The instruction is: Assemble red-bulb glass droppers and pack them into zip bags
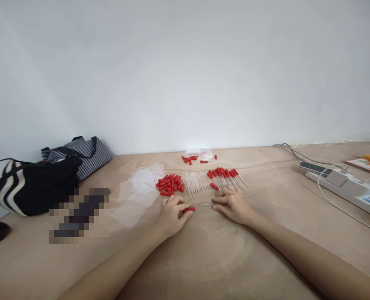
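Low over the table, my left hand (174, 214) pinches a red rubber dropper bulb (189, 210) between thumb and fingers, its end pointing right. Facing it, my right hand (232, 205) grips a thin clear dropper tube (205, 204) whose tip points left; a small gap separates tube and bulb. Beyond my left hand lies a heap of loose red bulbs (170, 183). Bare dropper tubes (197, 182) lie side by side in the middle. Just beyond my right hand are droppers with red bulbs fitted (224, 173), fanned out on the table.
Clear plastic bags (137, 196) lie left of the heap. Near the wall is another bag (200, 154) with several red bulbs (189, 158). A striped bag (91, 154) and black bag (47, 185) sit at left; a power strip (350, 191) with cables is at right.
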`<state>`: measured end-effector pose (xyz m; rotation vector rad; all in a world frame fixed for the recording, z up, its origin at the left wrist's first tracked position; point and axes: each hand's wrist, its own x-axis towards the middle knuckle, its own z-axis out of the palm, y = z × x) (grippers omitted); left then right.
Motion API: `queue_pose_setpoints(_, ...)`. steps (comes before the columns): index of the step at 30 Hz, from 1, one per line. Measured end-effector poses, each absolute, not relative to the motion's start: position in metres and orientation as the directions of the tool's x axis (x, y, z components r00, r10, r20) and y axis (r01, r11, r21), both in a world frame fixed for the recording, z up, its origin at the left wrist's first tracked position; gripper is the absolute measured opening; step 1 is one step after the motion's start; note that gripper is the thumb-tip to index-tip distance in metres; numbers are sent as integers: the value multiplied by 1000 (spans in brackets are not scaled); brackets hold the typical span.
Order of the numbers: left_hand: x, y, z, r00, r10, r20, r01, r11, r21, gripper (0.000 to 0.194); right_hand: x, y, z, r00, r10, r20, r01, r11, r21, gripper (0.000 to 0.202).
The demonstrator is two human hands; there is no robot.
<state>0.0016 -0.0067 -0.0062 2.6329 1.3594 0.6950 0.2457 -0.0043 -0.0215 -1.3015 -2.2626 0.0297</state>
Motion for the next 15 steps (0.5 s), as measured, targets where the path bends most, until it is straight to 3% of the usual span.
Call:
queue_pose_setpoints(5, 9, -1, -11, 487, 762, 427, 740, -620, 261, 17, 239, -2, -29, -381, 781, 495, 790, 553, -266, 16)
queue_pose_setpoints(15, 10, -3, -12, 443, 807, 392, 750, -572, 332, 9, 221, -20, -18, -335, 797, 503, 758, 545, -359, 11)
